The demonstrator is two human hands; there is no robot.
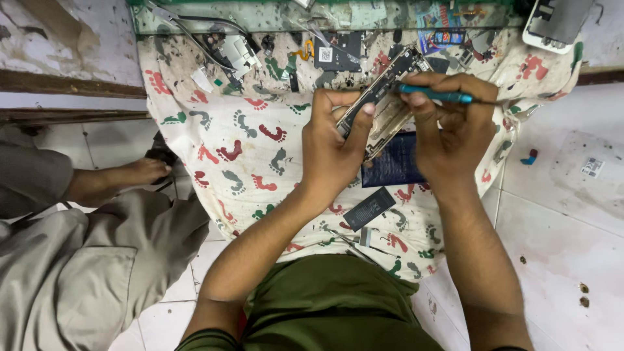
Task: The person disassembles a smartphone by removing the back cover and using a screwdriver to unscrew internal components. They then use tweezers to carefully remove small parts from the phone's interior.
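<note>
- White floor tiles [559, 214], scuffed and spotted, surround our low desk, which is draped in a cream cloth [260, 162] printed with red, green and grey footprints.
- Our left hand [331, 146] closes its grip around an opened phone frame [380, 101], held tilted above the cloth, thumb pressed on its edge.
- Our right hand [452, 123] pinches a slim teal screwdriver [435, 95], its shaft lying across the top of the frame.
- Just beneath the hands, a dark blue flat battery [396, 162] lies on the cloth; a smaller black battery [368, 208] rests nearer our body.
- At the far edge sit loose metal parts [237, 52], a black circuit board [338, 52] and a phone with a white rim [556, 23].
- Beside us, another person in grey trousers [84, 266] sits on the floor, bare foot [140, 172] near the cloth.
</note>
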